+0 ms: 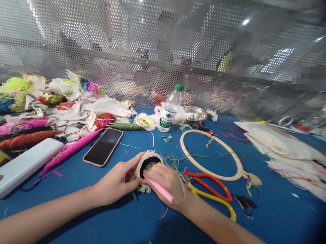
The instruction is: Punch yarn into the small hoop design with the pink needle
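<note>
Gripped firmly in the fingers of the right hand (166,178): a pink pen-like tool (161,191), slanted over a small hoop (138,168), tip hidden. Clamped around the hoop's rim with the fingers of the left hand (118,179), toward the near edge of the blue worktop (88,225), roughly midway between its sides. To work well, brace the rim, hold one steady slant and make short, even strokes beside the green stitches (150,165). Leave slack in the green yarn (174,160); watch for snags on the large hoop (184,148) and scissors (227,192).
</note>
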Motion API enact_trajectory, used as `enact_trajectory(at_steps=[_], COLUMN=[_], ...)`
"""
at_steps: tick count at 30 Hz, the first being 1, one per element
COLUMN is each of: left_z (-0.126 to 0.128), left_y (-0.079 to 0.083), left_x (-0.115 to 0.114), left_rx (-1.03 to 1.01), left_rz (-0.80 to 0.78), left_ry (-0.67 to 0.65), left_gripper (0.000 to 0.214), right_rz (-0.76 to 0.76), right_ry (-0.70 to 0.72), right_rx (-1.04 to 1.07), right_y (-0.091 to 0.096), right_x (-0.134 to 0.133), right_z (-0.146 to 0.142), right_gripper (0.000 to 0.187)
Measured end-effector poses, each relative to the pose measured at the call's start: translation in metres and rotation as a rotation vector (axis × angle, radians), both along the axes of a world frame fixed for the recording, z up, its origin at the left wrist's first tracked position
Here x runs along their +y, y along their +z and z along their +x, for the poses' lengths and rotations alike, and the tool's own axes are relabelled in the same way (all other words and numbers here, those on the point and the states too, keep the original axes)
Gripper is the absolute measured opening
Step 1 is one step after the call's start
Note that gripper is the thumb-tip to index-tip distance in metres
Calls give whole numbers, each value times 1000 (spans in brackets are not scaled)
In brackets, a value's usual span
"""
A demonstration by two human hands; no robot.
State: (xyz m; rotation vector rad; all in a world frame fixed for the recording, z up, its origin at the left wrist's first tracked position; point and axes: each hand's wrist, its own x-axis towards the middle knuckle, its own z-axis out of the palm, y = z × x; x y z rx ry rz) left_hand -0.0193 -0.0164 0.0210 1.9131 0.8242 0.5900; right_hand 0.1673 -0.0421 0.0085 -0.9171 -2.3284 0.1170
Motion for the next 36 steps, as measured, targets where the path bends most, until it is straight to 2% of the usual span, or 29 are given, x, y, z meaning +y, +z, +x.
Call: enact_trajectory(at_steps=[3, 6, 8, 11, 14, 16, 21, 24, 27, 32, 36], left_z=[2, 2, 2, 0, -2, -2, -1, 0, 0, -1, -3], left_y=[1, -3, -7, -12, -15, -16, -18, -18, -17, -7, -4], left_x=[0, 1, 2, 5, 9, 10, 12, 12, 11, 4, 6], left_rx=[4, -93, -148, -186, -198, -201, -197, -197, -192, -127, -83], left_rz=[-107, -260, -312, -354, -389, -405, -420, -428, -415, -293, -269], left_ry=[-13, -28, -22, -14, -13, -11, -4, 1, -3, -67, -91], left_gripper=[64, 64, 66, 67, 68, 69, 68, 69, 70, 67, 64], right_rz=[-63, -170, -190, -263, -363, -374, -411, -383, -327, -285, -302], right_ry=[-34, -30, -9, -66, -209, -268, -311, -321, -288, -61, -85], right_rx=[72, 240, 326, 385, 383, 388, 433, 418, 433, 341, 344], right_y=[1, 6, 7, 2, -5, -7, -5, -4, -5, -2, 2], right_x=[0, -3, -5, -6, -5, -3, 0, 0, -1, -1, -2], right_z=[-1, -2, -2, 0, 2, 3, 3, 3, 2, -2, -4], right_gripper=[14, 14, 15, 8, 9, 12, 17, 16, 13, 7, 6])
